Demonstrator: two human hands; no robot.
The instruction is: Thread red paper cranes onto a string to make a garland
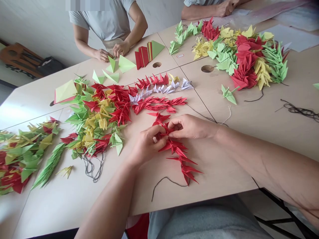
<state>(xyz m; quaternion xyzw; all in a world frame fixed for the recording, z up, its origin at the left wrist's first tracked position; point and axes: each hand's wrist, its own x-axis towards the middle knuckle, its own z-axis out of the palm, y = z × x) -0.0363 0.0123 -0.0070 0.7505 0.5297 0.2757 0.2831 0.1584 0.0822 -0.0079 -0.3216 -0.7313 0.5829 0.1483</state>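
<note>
On the table in front of me lies a string of red paper cranes point(188, 167), running from between my hands toward the near edge, with more of its cranes beyond my fingers. My left hand point(151, 142) pinches a red crane of this string from the left. From the right, my right hand point(184, 126) grips the same string, thumb and forefinger together, close to the left fingertips. The fingers partly hide the crane between them. A dark thread point(164, 179) curls out from the string's near end.
Heaped strings of red, green and yellow cranes point(99, 116) lie to the left; another heap point(249, 56) is at the back right. Black cord point(301, 111) lies right. Across the table a person's hands point(121, 49) fold green paper beside stacked folded sheets point(147, 54).
</note>
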